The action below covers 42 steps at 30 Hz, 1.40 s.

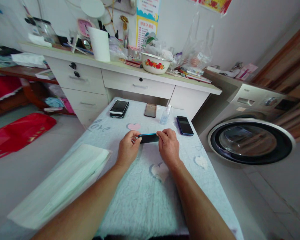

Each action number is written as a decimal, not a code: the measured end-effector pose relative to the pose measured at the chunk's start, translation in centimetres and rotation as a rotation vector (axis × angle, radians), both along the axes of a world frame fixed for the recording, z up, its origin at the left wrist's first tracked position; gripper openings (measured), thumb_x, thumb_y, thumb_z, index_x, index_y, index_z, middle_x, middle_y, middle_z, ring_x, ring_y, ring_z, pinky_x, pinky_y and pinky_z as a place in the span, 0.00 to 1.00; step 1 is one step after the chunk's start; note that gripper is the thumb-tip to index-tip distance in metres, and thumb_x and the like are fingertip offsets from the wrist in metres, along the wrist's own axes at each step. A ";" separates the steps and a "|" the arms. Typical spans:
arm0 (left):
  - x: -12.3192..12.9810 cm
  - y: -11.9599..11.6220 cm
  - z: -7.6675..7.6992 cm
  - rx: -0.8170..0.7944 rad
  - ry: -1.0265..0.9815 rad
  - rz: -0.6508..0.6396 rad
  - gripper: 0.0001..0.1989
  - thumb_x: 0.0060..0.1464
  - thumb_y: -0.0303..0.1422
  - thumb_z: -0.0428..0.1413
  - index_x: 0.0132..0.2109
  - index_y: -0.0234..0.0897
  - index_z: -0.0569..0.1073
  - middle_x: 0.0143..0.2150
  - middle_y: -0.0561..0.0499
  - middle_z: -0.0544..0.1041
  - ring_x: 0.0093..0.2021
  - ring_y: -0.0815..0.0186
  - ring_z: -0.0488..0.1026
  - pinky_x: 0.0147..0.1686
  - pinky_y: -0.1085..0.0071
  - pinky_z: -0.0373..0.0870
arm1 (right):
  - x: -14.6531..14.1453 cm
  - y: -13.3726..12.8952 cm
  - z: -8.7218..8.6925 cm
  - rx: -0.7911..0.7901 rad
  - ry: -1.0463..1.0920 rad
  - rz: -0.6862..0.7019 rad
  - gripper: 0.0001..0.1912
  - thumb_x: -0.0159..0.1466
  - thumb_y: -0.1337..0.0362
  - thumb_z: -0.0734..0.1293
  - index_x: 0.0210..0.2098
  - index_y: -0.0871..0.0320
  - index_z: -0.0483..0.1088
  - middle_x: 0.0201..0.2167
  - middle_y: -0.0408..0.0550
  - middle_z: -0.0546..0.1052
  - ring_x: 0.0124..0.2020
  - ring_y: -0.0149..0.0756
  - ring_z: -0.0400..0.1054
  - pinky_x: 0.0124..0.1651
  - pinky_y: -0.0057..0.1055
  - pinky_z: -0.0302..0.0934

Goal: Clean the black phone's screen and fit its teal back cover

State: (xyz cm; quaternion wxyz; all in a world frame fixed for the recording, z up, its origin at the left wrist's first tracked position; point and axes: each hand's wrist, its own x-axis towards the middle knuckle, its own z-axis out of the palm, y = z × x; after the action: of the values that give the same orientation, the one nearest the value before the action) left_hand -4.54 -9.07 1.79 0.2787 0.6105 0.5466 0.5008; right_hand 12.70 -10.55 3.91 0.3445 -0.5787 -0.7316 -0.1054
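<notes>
A dark smartphone (149, 138) with a blue edge is held sideways above the cloth-covered table (140, 200). My left hand (128, 148) pinches its left end, and my right hand (169, 145) grips the right end. Beyond them lie a brownish phone case (150, 110) and a clear spray bottle (165, 115), which stands upright. Another phone (185, 125) with a dark screen rests to the right. Stacked phones (119, 108) sit at the far left of the table.
White packaging sheets (62, 183) lie along the table's left side. A white desk (140, 85) stands behind, bearing a flowered enamel bowl (156, 63) and a paper roll (99, 44). To the right is a washing machine (250, 100); a red bag (22, 131) lies on the floor at left.
</notes>
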 end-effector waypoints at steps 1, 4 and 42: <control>0.0 0.0 0.0 -0.002 -0.004 -0.003 0.06 0.53 0.33 0.54 0.39 0.38 0.71 0.30 0.56 0.72 0.28 0.70 0.68 0.33 0.73 0.65 | 0.1 0.0 0.1 -0.001 -0.001 -0.005 0.13 0.67 0.70 0.59 0.41 0.54 0.75 0.38 0.49 0.71 0.41 0.38 0.61 0.42 0.32 0.58; 0.1 0.0 0.0 -0.003 -0.021 -0.013 0.06 0.53 0.33 0.53 0.38 0.38 0.70 0.30 0.56 0.73 0.28 0.70 0.68 0.33 0.73 0.65 | 0.9 0.2 0.2 0.000 -0.001 -0.031 0.14 0.66 0.71 0.59 0.40 0.54 0.76 0.38 0.49 0.71 0.40 0.39 0.61 0.41 0.32 0.58; -0.1 -0.6 0.2 -0.011 -0.008 -0.007 0.07 0.52 0.31 0.53 0.39 0.38 0.73 0.33 0.54 0.77 0.28 0.69 0.71 0.33 0.73 0.67 | -1.9 -0.3 0.2 -0.029 -0.103 0.013 0.12 0.67 0.71 0.60 0.41 0.55 0.74 0.39 0.49 0.71 0.40 0.39 0.60 0.40 0.31 0.57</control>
State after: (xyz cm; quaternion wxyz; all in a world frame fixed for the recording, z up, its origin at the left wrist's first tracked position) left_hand -4.60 -9.69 2.02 0.2860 0.6088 0.5463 0.4992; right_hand 10.77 -10.81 4.14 0.2985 -0.5728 -0.7535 -0.1225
